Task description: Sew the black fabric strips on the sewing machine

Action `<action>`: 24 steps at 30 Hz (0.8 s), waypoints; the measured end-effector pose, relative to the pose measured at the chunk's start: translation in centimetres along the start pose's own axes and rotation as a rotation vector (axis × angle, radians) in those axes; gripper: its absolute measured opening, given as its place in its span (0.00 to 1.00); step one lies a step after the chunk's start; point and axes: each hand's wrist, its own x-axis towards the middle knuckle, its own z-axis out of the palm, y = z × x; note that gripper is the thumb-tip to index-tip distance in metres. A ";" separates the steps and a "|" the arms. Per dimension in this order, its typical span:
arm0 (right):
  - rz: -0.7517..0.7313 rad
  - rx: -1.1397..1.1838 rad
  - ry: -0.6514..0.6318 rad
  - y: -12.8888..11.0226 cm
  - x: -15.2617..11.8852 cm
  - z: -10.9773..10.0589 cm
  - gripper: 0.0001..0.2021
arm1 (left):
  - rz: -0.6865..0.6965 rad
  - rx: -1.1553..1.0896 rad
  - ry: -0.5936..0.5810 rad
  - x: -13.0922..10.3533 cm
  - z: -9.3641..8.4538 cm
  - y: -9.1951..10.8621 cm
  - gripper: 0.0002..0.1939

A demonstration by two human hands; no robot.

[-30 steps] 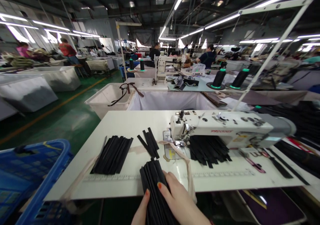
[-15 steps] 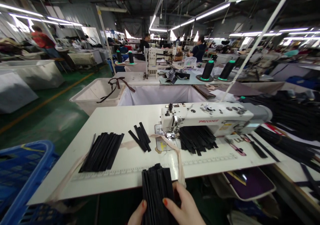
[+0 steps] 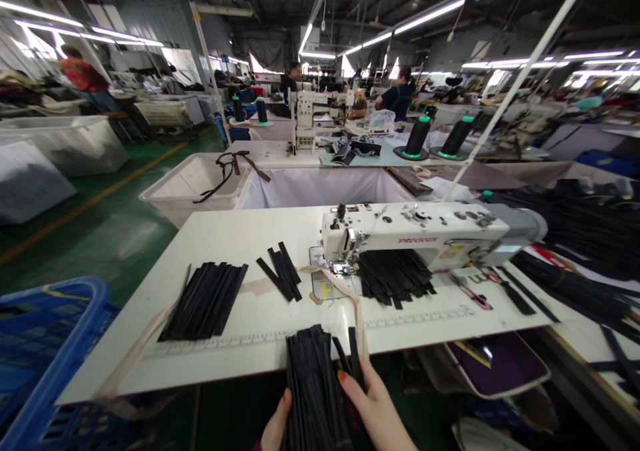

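A thick bundle of black strips (image 3: 313, 384) is held at the table's front edge. My left hand (image 3: 277, 421) grips its left side, mostly out of sight behind the strips. My right hand (image 3: 373, 404) pinches a couple of separate black strips (image 3: 355, 354) at the bundle's right side, with a gap showing between them and the rest. Ahead stands a white sewing machine (image 3: 415, 231). Under its arm lies a pile of black strips (image 3: 395, 277). More strips lie on the left in a neat stack (image 3: 205, 301), and several loose strips (image 3: 281, 271) rest nearer the needle.
A pale fabric tape (image 3: 357, 307) runs across the white table (image 3: 240, 364). Small scissors (image 3: 473, 294) and a black-handled tool (image 3: 515, 297) lie at right. A blue basket (image 3: 75, 344) stands at left, cloth-lined bins (image 3: 320, 187) behind the table. Co-workers work farther back.
My right hand has shifted slightly right and parted a couple of strips from the bundle. My left hand still holds the rest, which now fans a little.
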 end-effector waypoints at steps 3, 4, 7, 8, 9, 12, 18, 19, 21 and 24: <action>-0.065 -0.063 -0.047 -0.2 0.1 0.0 0.21 | -0.034 -0.010 0.032 -0.4 -0.8 0.1 0.33; -0.070 -0.065 -0.091 -0.3 0.2 -0.1 0.22 | -0.046 -0.012 0.025 -0.5 -1.0 0.1 0.33; -0.060 -0.054 -0.173 -0.8 0.4 -0.2 0.23 | -0.052 -0.020 -0.011 -0.6 -1.7 0.1 0.33; -0.045 -0.061 -0.171 -1.0 0.5 -0.3 0.23 | -0.034 -0.024 -0.015 -0.6 -1.8 0.1 0.32; -0.030 -0.075 -0.153 -1.2 0.5 -0.4 0.22 | -0.012 -0.028 -0.014 -0.5 -1.9 0.1 0.31; -0.023 -0.163 -0.066 -1.6 0.5 -0.5 0.23 | 0.013 -0.039 0.024 -0.5 -1.6 0.0 0.30; -0.007 -0.093 -0.003 -1.1 0.1 -0.3 0.24 | -0.030 -0.064 0.135 -0.7 -0.4 0.1 0.41; 0.016 -0.061 -0.013 -0.9 0.1 -0.3 0.25 | -0.031 -0.065 0.138 -0.8 -0.3 0.1 0.42; 0.053 -0.023 -0.027 -0.6 0.1 -0.3 0.25 | -0.035 -0.064 0.145 -0.8 -0.2 0.1 0.42; 0.039 0.010 0.001 -0.2 0.2 -0.2 0.21 | -0.040 -0.061 0.148 -0.8 -0.2 0.2 0.42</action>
